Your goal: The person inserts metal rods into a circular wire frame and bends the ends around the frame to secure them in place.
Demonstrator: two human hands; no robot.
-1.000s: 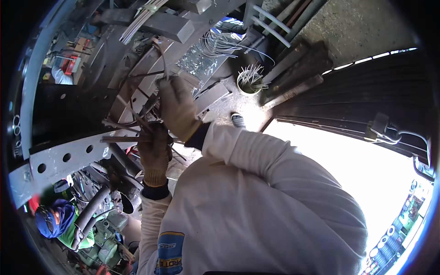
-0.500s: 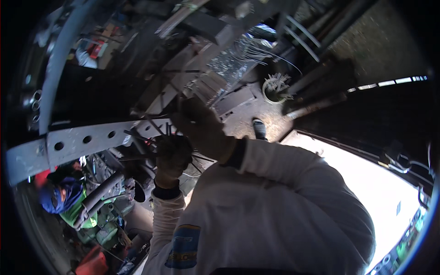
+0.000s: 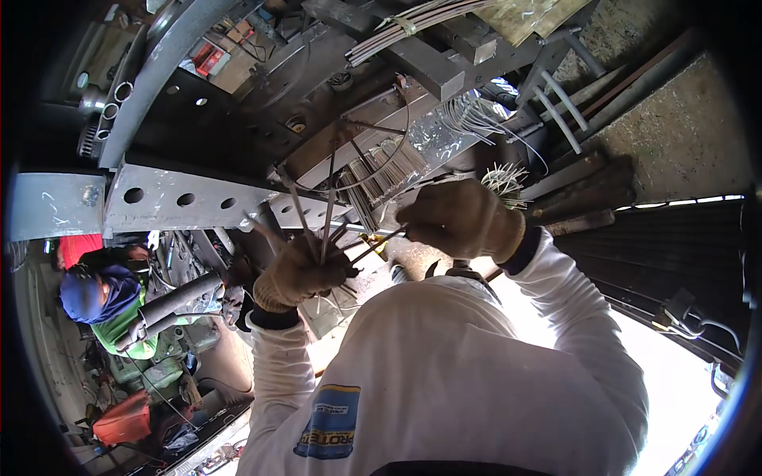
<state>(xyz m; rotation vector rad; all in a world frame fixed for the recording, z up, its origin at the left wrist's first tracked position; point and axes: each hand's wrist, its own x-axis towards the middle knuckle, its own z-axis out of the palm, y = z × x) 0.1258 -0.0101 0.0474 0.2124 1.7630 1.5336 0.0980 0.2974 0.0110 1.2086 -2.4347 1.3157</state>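
My left hand (image 3: 292, 276), in a brown work glove, is closed around several thin metal rods (image 3: 328, 208). They fan out above and to the right of the fist, some tilted, some nearly upright. To its right, my gloved right hand (image 3: 459, 218) pinches the upper end of one dark rod (image 3: 379, 247). That rod slants down toward the left fist, where its lower end meets the other rods. Beyond the hands, a row of short, thin rods (image 3: 381, 170) lies side by side on a steel surface.
A long steel beam with round holes (image 3: 167, 194) crosses the left side. Long rods tied in a bundle (image 3: 421, 24) lie at the top. Loose thin rods (image 3: 506, 181) stand at right, near coiled wire (image 3: 468, 115). A co-worker (image 3: 107, 305) is at lower left beside machinery.
My right hand has moved right, away from the left hand, with a rod end in its fingers. The view has shifted, and the earlier blur is gone.
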